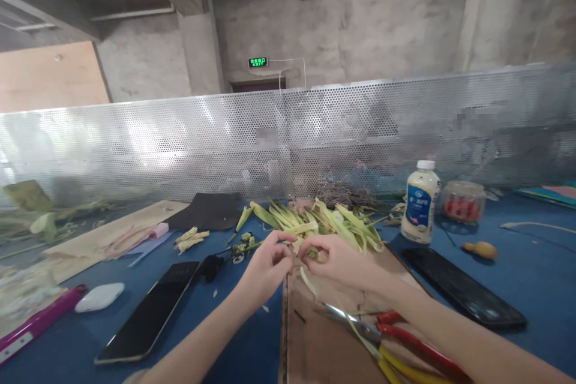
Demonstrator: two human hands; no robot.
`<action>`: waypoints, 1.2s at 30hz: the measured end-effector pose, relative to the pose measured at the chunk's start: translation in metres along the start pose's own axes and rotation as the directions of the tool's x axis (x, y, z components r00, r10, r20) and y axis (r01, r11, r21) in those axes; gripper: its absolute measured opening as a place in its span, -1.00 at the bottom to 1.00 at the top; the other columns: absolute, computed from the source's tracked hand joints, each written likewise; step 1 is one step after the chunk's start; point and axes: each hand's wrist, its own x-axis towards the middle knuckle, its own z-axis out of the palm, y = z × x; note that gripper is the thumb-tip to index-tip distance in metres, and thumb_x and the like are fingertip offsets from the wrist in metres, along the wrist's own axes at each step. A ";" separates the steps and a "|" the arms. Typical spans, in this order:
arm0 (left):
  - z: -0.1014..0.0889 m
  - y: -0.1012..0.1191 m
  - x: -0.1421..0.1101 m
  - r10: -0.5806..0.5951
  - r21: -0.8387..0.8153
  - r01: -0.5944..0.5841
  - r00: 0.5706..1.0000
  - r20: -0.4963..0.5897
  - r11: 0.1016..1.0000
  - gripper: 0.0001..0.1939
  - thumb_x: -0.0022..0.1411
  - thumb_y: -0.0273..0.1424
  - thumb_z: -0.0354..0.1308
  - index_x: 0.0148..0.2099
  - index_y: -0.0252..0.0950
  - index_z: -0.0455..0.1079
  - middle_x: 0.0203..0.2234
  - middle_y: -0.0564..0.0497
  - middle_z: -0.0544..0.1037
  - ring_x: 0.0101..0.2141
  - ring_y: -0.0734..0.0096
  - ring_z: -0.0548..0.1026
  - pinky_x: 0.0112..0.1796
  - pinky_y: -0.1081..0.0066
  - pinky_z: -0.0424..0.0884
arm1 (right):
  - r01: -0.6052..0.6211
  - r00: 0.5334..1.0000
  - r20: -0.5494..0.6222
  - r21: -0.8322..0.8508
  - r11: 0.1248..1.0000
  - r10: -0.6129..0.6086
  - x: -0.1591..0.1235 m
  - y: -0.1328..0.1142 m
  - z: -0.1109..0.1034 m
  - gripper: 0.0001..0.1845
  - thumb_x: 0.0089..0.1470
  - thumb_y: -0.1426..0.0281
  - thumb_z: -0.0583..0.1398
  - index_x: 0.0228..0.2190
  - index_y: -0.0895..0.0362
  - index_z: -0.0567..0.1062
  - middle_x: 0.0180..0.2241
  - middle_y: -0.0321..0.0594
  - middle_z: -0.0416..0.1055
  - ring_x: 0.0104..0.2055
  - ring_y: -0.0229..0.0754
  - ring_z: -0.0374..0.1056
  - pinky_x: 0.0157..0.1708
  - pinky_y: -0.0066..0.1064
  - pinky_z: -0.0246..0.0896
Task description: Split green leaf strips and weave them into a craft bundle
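Note:
Over the brown board, my left hand and my right hand nearly meet, fingers curled into pinches. A narrow pale green husk strip hangs from the fingertips of my right hand, curving down over the board. What the left fingertips pinch is too small and blurred to make out. Just behind both hands lies a heap of pale green corn husks. Red-handled pliers or cutters lie under my right forearm, beside yellow handles of another tool, partly cut off by the frame.
A black phone lies left, another phone right. A milk bottle stands near a clear jar and a small gourd. Further left are a purple tool and a white case. A perforated metal panel closes the back.

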 end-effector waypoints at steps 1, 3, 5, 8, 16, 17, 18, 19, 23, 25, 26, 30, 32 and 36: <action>0.000 -0.001 0.000 0.009 0.000 -0.009 1.000 0.009 1.000 -0.70 -0.03 -0.60 -0.09 -0.18 -0.31 0.16 -0.66 0.22 0.27 -0.59 0.58 0.29 -0.48 0.53 0.19 | -0.007 1.000 -0.002 0.002 1.000 0.007 0.000 0.000 0.000 -0.85 -0.10 0.50 0.12 -0.43 0.12 0.47 -0.42 -0.35 0.44 -0.42 -0.33 0.28 -0.40 -0.51 0.13; -0.001 -0.001 -0.001 0.023 0.007 -0.023 0.999 0.024 1.000 -0.68 -0.04 -0.61 -0.10 -0.17 -0.30 0.15 -0.65 0.22 0.27 -0.58 0.57 0.30 -0.47 0.52 0.20 | -0.023 1.000 -0.002 -0.001 1.000 0.023 0.000 0.001 0.001 -0.86 -0.10 0.49 0.13 -0.43 0.11 0.47 -0.44 -0.36 0.42 -0.45 -0.33 0.26 -0.43 -0.52 0.11; -0.001 -0.001 -0.001 0.036 0.023 -0.037 0.999 0.033 0.999 -0.68 -0.03 -0.62 -0.10 -0.17 -0.30 0.15 -0.64 0.21 0.27 -0.58 0.56 0.30 -0.47 0.52 0.18 | -0.041 0.999 0.003 -0.003 0.999 0.041 0.000 0.003 0.002 -0.87 -0.11 0.49 0.12 -0.45 0.11 0.46 -0.47 -0.36 0.40 -0.47 -0.34 0.23 -0.45 -0.52 0.10; -0.002 0.002 -0.001 0.049 0.042 -0.051 0.998 0.038 0.998 -0.68 -0.02 -0.62 -0.11 -0.17 -0.29 0.15 -0.65 0.21 0.27 -0.59 0.57 0.28 -0.49 0.53 0.15 | -0.055 0.998 0.002 0.020 0.998 0.055 -0.001 0.008 0.001 -0.87 -0.10 0.49 0.11 -0.45 0.12 0.44 -0.46 -0.37 0.39 -0.45 -0.34 0.23 -0.44 -0.52 0.10; -0.003 0.005 0.000 0.049 0.081 -0.051 0.999 0.021 0.995 -0.71 0.00 -0.60 -0.10 -0.18 -0.30 0.18 -0.66 0.21 0.26 -0.59 0.57 0.25 -0.49 0.53 0.13 | -0.068 0.996 -0.050 0.033 0.997 0.069 -0.002 0.020 -0.006 -0.86 -0.08 0.52 0.11 -0.43 0.11 0.45 -0.43 -0.35 0.41 -0.41 -0.33 0.26 -0.39 -0.50 0.13; -0.004 0.005 0.000 0.053 0.082 -0.054 0.998 0.019 0.995 -0.71 0.00 -0.59 -0.09 -0.18 -0.31 0.19 -0.66 0.20 0.26 -0.59 0.57 0.25 -0.49 0.53 0.13 | -0.069 0.996 -0.051 0.032 0.997 0.070 -0.002 0.021 -0.006 -0.85 -0.08 0.52 0.10 -0.43 0.12 0.45 -0.42 -0.34 0.41 -0.40 -0.32 0.27 -0.38 -0.49 0.13; -0.004 0.005 0.000 0.057 0.082 -0.058 0.998 0.016 0.995 -0.71 0.00 -0.59 -0.09 -0.18 -0.31 0.19 -0.66 0.20 0.26 -0.58 0.58 0.24 -0.49 0.53 0.13 | -0.068 0.996 -0.049 0.032 0.997 0.069 -0.003 0.021 -0.007 -0.84 -0.08 0.53 0.10 -0.42 0.12 0.45 -0.42 -0.33 0.41 -0.39 -0.31 0.27 -0.37 -0.48 0.14; -0.004 0.005 0.000 0.060 0.084 -0.061 0.998 0.013 0.995 -0.72 0.00 -0.58 -0.08 -0.18 -0.31 0.20 -0.66 0.20 0.26 -0.58 0.58 0.23 -0.49 0.54 0.13 | -0.066 0.997 -0.046 0.032 0.997 0.068 -0.003 0.020 -0.007 -0.84 -0.07 0.53 0.10 -0.41 0.12 0.45 -0.41 -0.33 0.41 -0.38 -0.31 0.28 -0.36 -0.47 0.14; -0.005 0.004 0.000 0.008 0.083 -0.010 1.000 0.021 0.996 -0.69 0.01 -0.56 -0.08 -0.14 -0.30 0.20 -0.67 0.20 0.27 -0.64 0.60 0.20 -0.56 0.56 0.11 | -0.055 0.997 -0.044 0.023 0.998 0.056 -0.004 0.013 -0.007 -0.87 -0.05 0.50 0.10 -0.41 0.13 0.44 -0.41 -0.31 0.41 -0.37 -0.29 0.29 -0.35 -0.45 0.17; -0.004 0.001 0.001 -0.021 0.084 0.021 1.000 0.007 0.996 -0.71 0.04 -0.50 -0.06 -0.12 -0.29 0.19 -0.63 0.18 0.31 -0.65 0.58 0.25 -0.58 0.56 0.14 | -0.038 0.998 -0.044 0.035 0.999 0.039 -0.005 0.008 -0.005 -0.88 -0.04 0.47 0.11 -0.39 0.13 0.43 -0.36 -0.30 0.42 -0.32 -0.27 0.31 -0.30 -0.43 0.19; -0.003 -0.001 0.001 -0.031 0.095 0.033 0.999 -0.021 0.995 -0.76 0.07 -0.46 -0.05 -0.15 -0.28 0.20 -0.60 0.16 0.33 -0.63 0.56 0.29 -0.58 0.56 0.15 | -0.031 0.999 -0.040 0.049 0.998 0.033 -0.006 0.007 -0.003 -0.86 -0.03 0.46 0.10 -0.35 0.13 0.42 -0.34 -0.29 0.42 -0.30 -0.26 0.31 -0.28 -0.42 0.19; 0.000 -0.004 0.001 0.022 0.307 0.029 0.987 -0.161 0.951 -0.83 0.15 -0.33 -0.06 -0.44 -0.28 0.20 -0.60 0.12 0.32 -0.54 0.49 0.33 -0.52 0.53 0.19 | -0.027 0.999 -0.028 0.064 0.998 0.029 -0.008 0.004 0.006 -0.69 -0.03 0.46 0.09 -0.16 0.12 0.30 -0.39 -0.30 0.39 -0.34 -0.25 0.32 -0.29 -0.37 0.20; 0.001 -0.001 0.000 0.095 0.451 -0.012 0.982 -0.161 0.892 -0.75 0.17 -0.32 -0.08 -0.53 -0.28 0.20 -0.62 0.10 0.32 -0.53 0.47 0.31 -0.48 0.51 0.19 | -0.021 0.999 -0.044 0.040 0.999 0.022 -0.009 0.004 0.009 -0.63 -0.05 0.47 0.09 -0.13 0.12 0.27 -0.41 -0.31 0.37 -0.32 -0.23 0.31 -0.25 -0.34 0.19; 0.003 0.005 -0.003 0.194 0.566 -0.114 0.978 -0.083 0.817 -0.71 0.21 -0.35 -0.11 -0.50 -0.29 0.31 -0.53 0.03 0.38 -0.45 0.41 0.35 -0.41 0.46 0.24 | 0.006 0.994 -0.111 -0.002 1.000 -0.006 -0.009 0.007 0.013 -0.57 -0.06 0.49 0.09 -0.09 0.11 0.24 -0.39 -0.31 0.34 -0.30 -0.23 0.29 -0.22 -0.32 0.18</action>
